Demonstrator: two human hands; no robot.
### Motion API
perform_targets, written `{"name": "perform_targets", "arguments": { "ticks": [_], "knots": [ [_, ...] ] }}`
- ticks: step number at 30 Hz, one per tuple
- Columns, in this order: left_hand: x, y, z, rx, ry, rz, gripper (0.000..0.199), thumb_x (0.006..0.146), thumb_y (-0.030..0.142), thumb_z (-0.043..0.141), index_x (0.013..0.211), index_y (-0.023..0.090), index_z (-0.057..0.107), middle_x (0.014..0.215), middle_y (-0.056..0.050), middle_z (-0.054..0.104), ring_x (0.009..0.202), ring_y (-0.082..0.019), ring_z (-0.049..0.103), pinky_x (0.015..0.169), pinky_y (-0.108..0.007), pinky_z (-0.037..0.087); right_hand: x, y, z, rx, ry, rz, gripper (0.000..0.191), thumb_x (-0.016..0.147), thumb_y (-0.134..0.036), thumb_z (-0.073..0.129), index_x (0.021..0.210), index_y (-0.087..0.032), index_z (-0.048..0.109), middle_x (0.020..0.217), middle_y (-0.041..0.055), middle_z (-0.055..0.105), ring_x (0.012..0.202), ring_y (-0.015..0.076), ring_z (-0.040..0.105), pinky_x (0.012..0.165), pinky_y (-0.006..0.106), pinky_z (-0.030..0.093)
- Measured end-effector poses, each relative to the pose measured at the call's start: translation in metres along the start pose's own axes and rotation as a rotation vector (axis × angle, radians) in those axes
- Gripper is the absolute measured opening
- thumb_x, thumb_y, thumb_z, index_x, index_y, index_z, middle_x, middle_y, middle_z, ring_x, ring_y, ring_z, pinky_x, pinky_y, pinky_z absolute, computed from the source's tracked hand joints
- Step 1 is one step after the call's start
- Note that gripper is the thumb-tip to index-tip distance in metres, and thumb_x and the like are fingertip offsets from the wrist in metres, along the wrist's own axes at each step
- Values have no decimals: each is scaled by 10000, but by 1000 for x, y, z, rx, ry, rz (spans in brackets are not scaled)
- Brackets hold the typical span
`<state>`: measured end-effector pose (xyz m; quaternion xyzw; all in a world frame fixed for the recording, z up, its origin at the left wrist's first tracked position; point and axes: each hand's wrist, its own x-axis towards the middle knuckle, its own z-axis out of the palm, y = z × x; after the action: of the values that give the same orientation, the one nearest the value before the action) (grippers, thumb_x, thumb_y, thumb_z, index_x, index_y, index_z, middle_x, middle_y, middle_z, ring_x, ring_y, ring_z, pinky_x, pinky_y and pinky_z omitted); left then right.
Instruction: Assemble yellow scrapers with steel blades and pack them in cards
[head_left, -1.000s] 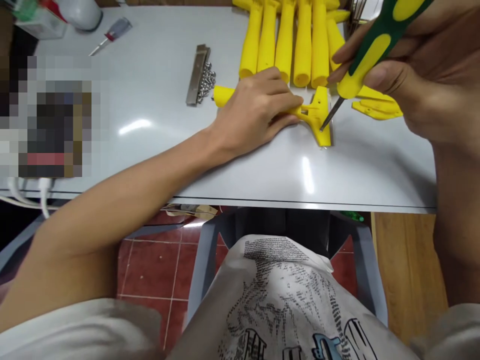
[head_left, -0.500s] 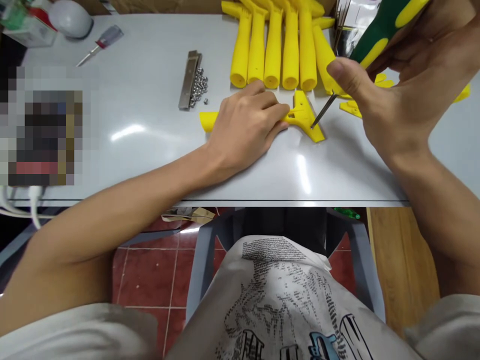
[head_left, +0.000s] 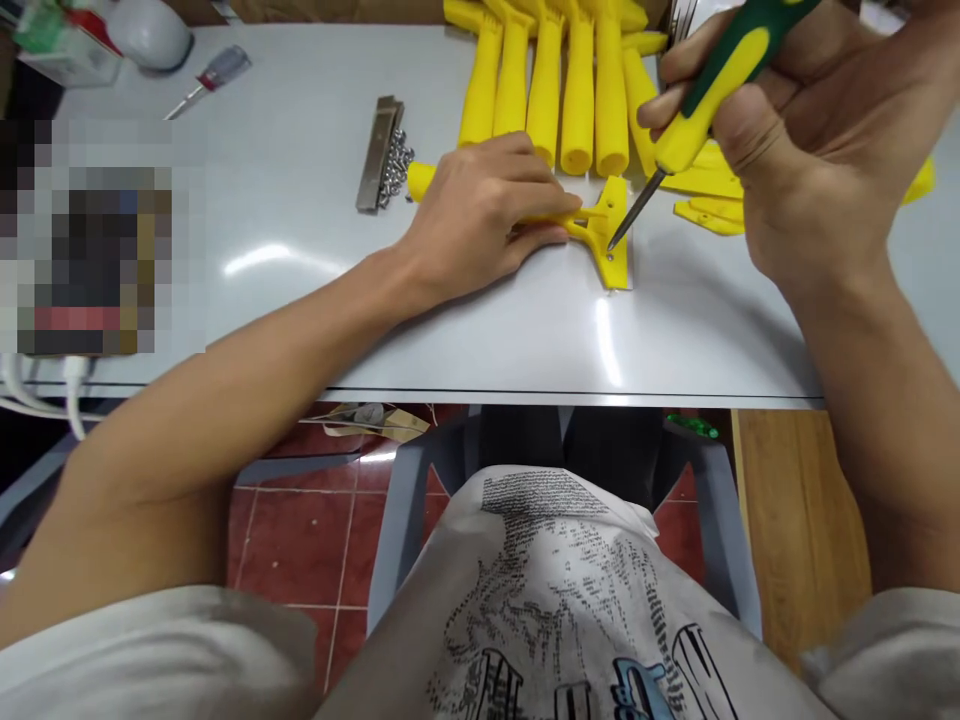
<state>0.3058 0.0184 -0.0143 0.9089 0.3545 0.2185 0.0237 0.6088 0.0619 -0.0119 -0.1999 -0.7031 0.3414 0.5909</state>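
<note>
My left hand (head_left: pixel 491 215) is wrapped round the handle of a yellow plastic scraper (head_left: pixel 615 210) and presses it down on the white table. The scraper's wide head points right, with a small screw (head_left: pixel 609 258) in its lower part and a hole in its upper part. Between the thumb and fingers of my right hand (head_left: pixel 817 150) is a green and yellow screwdriver (head_left: pixel 720 85), slanting down to the left. Its tip is at the lower screw; whether it is seated there I cannot tell.
Several yellow scraper handles (head_left: pixel 577 110) lie in a row behind, with flat yellow pieces (head_left: pixel 709 215) to their right. Left of my hand are a stack of metal strips (head_left: pixel 379 155) and a pile of screws (head_left: pixel 396 170). A clear-handled screwdriver (head_left: pixel 210 80) lies farther left.
The scraper's head has turned more upright and shifted slightly left. The screwdriver's tip has moved left with it, and my right fingers have shifted their hold on its handle.
</note>
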Motion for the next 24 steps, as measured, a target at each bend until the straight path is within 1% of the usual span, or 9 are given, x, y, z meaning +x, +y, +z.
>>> {"name": "perform_targets", "arguments": {
  "ticks": [1,2,4,6,8,11,16,21,24],
  "knots": [
    [0,0,0,3,-8,-4,319,1187,490,605,1322,458,892,1206,-60,893,1213,-382,775,986,-608,657,5,22,-2,-36,-34,-110,855,858,-796,975,1524,-479,541,1318,-137,768,1143,158,860,966,386,789],
    [1,1,0,6,-19,-10,329,1191,488,595,1334,463,891,1218,-58,893,1223,-379,774,992,-606,656,10,45,-6,-68,-89,-185,856,915,-839,891,1594,-528,471,1285,-146,767,1127,151,863,959,389,774],
    [1,3,-1,8,-39,-23,336,1197,472,591,1350,469,890,1246,-54,892,1240,-371,776,995,-593,658,18,85,-17,-51,-133,-342,1058,853,-905,888,1677,-598,301,1175,-151,773,989,142,861,807,335,745],
    [2,6,-3,17,-54,-33,330,1200,444,607,1369,470,890,1272,-52,889,1259,-365,780,986,-576,662,22,109,-26,-41,-106,-380,1161,794,-932,910,1696,-610,254,1174,-141,786,947,147,857,731,310,720],
    [3,9,-5,39,-65,-36,330,1201,413,621,1385,466,889,1295,-53,887,1281,-361,781,986,-563,663,20,112,-30,-49,-59,-283,1240,728,-935,952,1693,-583,259,1193,-124,787,976,168,862,763,345,740],
    [3,11,-6,71,-74,-29,345,1210,381,608,1402,448,887,1323,-59,887,1297,-356,781,1011,-563,663,10,89,-20,-45,-30,-128,1290,680,-955,960,1684,-522,275,1190,-105,795,1022,196,868,853,418,776],
    [4,9,-3,76,-79,-37,363,1213,395,589,1428,469,871,1325,-43,891,1305,-356,779,1024,-588,670,1,57,-5,-27,-152,-165,1116,850,-906,879,1683,-483,268,1312,-86,835,974,195,870,966,533,794],
    [4,11,-4,79,-67,-37,362,1228,398,564,1401,440,879,1300,-59,890,1293,-353,776,1018,-573,662,18,103,-33,-105,-114,-182,1340,668,-906,992,1722,-592,226,1176,-161,813,874,164,858,793,407,750],
    [2,13,-3,103,-64,-44,358,1227,388,570,1403,427,879,1304,-66,886,1289,-355,772,994,-559,656,26,127,-40,-121,-31,-259,1556,428,-943,1047,1725,-654,239,1162,-178,802,788,135,828,705,332,682]
  ]
}}
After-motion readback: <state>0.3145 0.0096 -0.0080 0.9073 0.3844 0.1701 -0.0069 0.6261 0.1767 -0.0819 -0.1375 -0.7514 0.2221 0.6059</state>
